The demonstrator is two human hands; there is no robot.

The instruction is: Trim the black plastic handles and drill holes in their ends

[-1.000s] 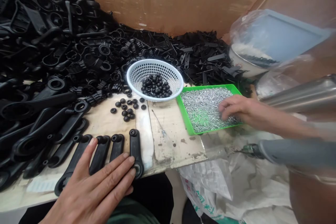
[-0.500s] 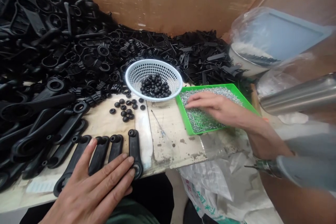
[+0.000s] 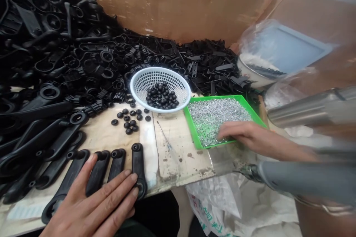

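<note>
My left hand (image 3: 97, 202) lies flat with fingers stretched over a row of black lever arms at the table's front. Its fingertips touch the rightmost black lever arm (image 3: 138, 166), and part of the row is hidden under it. My right hand (image 3: 247, 133) dips into a green tray (image 3: 194, 131) of small silver metal pins (image 3: 211, 113). Its fingers are bent together at the pins, slightly blurred; whatever they hold cannot be made out. A light blue plastic basket (image 3: 133, 89) holds black round knobs (image 3: 161, 95). Several loose black knobs (image 3: 127, 118) lie left of it.
Black plastic parts (image 3: 52, 44) heap up along the back and left. A thin metal rod (image 3: 164, 135) lies mid-table. A grey power tool (image 3: 300, 177) crosses in front of my right forearm. White plastic sacking (image 3: 219, 200) hangs below the edge; a bucket (image 3: 250, 68) stands behind right.
My right hand has moved from over the tray's middle toward its front right, fingers now lower and more bent. The view has shifted slightly; my left hand stays on the lever arms.
</note>
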